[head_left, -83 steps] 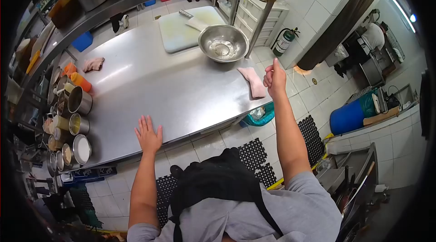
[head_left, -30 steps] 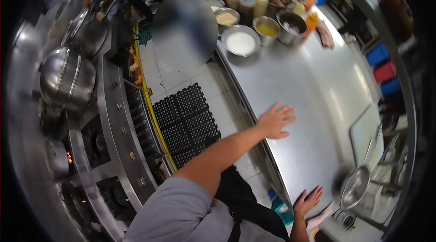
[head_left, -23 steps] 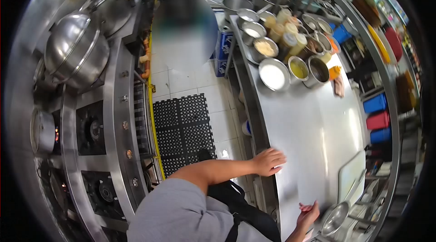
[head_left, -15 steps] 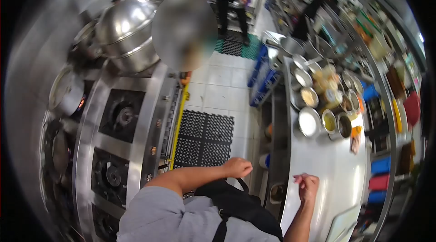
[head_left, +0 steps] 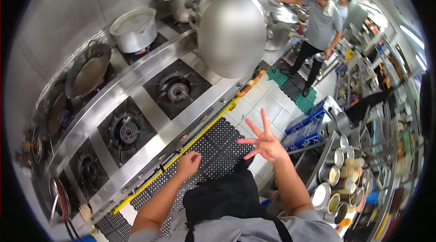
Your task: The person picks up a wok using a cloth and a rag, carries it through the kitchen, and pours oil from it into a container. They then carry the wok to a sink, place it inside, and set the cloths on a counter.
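Note:
My left hand is curled into a loose fist above the black rubber mat, near the front edge of the stove. Nothing shows in its fingers. My right hand reaches forward over the floor tiles with fingers spread apart, holding nothing. Neither hand touches anything. The stove's bare burners lie to my left. Beyond my right hand stands a blue crate.
Along the back wall are a large pot over a flame and a wok. A co-worker stands at far right by big pots, another person behind. Several metal containers crowd the right counter. A blurred oval hides part of the stove.
My view has swung left toward the stove. The right hand, formerly half curled over the counter, now spreads its fingers over the aisle. My left hand stays closed, now nearer the stove.

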Available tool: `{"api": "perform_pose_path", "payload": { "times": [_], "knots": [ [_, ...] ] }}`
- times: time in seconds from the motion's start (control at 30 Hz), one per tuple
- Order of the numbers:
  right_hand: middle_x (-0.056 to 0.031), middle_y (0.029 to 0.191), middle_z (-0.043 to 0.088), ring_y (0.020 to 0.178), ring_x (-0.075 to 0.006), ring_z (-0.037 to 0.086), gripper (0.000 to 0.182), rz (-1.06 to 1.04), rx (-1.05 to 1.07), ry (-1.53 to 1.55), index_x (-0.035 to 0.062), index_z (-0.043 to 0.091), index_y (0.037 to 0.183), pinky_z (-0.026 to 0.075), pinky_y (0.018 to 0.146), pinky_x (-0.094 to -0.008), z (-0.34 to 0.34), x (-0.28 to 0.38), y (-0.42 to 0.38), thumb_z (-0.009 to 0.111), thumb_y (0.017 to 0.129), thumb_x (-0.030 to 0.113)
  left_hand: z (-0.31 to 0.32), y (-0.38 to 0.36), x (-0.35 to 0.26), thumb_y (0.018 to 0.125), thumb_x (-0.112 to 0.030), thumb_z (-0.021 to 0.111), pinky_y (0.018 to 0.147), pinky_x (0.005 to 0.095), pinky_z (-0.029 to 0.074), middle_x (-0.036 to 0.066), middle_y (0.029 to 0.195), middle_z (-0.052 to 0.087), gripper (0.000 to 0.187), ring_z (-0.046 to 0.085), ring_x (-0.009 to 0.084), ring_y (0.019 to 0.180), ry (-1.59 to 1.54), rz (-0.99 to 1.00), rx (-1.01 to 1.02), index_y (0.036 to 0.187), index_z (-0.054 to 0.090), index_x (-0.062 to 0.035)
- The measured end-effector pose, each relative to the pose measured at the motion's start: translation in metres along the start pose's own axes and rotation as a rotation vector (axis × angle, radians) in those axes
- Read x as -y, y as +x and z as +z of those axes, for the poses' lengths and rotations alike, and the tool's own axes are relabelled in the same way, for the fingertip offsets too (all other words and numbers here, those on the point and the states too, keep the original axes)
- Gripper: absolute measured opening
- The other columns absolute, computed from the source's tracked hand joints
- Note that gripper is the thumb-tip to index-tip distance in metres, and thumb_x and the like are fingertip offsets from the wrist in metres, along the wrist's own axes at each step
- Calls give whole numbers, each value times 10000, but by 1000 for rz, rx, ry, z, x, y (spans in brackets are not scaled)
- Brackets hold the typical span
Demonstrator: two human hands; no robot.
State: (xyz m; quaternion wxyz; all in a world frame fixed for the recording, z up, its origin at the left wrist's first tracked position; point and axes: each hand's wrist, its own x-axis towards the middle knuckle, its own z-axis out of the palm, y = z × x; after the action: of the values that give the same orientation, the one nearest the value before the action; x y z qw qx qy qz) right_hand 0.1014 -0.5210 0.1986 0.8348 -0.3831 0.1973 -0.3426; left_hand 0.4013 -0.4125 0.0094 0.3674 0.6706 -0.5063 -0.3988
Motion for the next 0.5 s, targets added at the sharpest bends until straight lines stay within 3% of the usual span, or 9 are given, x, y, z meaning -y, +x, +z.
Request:
{"api": "perform_pose_path", "payload": {
  "times": [0.1,0.17,0.23,0.27,0.3,0.37,0.4,0.43,0.5],
  "knots": [
    [-214,1611,43,1161,-390,599,1064,259,-115,-436,349,-56,1553,578,803,-487,-37,-23,50,478,767,-131,-4,-2,1,892,-225,670,669,315,539,122,821,716,207,693,200,714,-70,-20,-146,966,690,-32],
    [-301,1563,143,1187,-417,571,875,165,-52,-1378,229,219,1545,526,927,-443,-94,-55,70,547,778,-33,1,6,-8,893,-219,670,680,315,543,130,824,715,212,700,211,727,-20,14,-226,969,686,-21],
    [-364,1490,250,1191,-454,548,681,385,140,-1830,120,436,1432,492,968,-437,-192,-104,68,620,776,109,18,19,7,890,-226,671,685,324,546,136,829,715,217,702,223,731,-17,13,-286,973,688,-26],
    [-380,1471,273,1180,-479,540,603,416,138,-1726,100,525,1361,470,989,-470,-208,-107,62,657,780,195,28,24,13,886,-233,672,691,334,549,141,834,714,222,705,235,736,-8,19,-288,976,689,-31],
    [-371,1379,416,1060,-466,607,592,77,196,-1775,79,579,1303,486,962,-466,-301,-159,46,704,767,299,31,27,11,877,-254,671,704,346,554,149,847,713,232,708,263,751,101,-79,-269,983,693,-48],
    [-277,1156,627,1072,-421,613,520,467,116,-1641,52,644,1203,490,942,-449,-352,-172,20,673,807,389,47,29,32,867,-284,668,732,367,558,146,867,713,250,708,278,789,93,-192,-280,986,697,-66],
    [-258,1087,663,1066,-383,630,500,419,101,-1689,62,652,1195,499,924,-444,-379,-177,0,655,813,385,53,25,45,869,-297,654,739,370,551,145,881,714,263,703,286,803,145,-239,-264,993,702,-70],
    [-261,1152,640,1119,-417,592,456,679,-29,-1547,13,666,1111,476,965,-470,-389,-170,-15,614,801,343,58,21,58,871,-311,640,746,372,545,144,895,714,277,698,294,817,194,-291,-241,1000,706,-74],
    [-224,1121,670,1022,-382,645,374,749,-35,-1595,13,678,1043,495,935,-447,-440,-178,-58,610,807,295,56,3,96,864,-362,621,785,415,542,157,944,711,335,689,335,875,321,-435,-162,1019,707,-78]
  ]
}}
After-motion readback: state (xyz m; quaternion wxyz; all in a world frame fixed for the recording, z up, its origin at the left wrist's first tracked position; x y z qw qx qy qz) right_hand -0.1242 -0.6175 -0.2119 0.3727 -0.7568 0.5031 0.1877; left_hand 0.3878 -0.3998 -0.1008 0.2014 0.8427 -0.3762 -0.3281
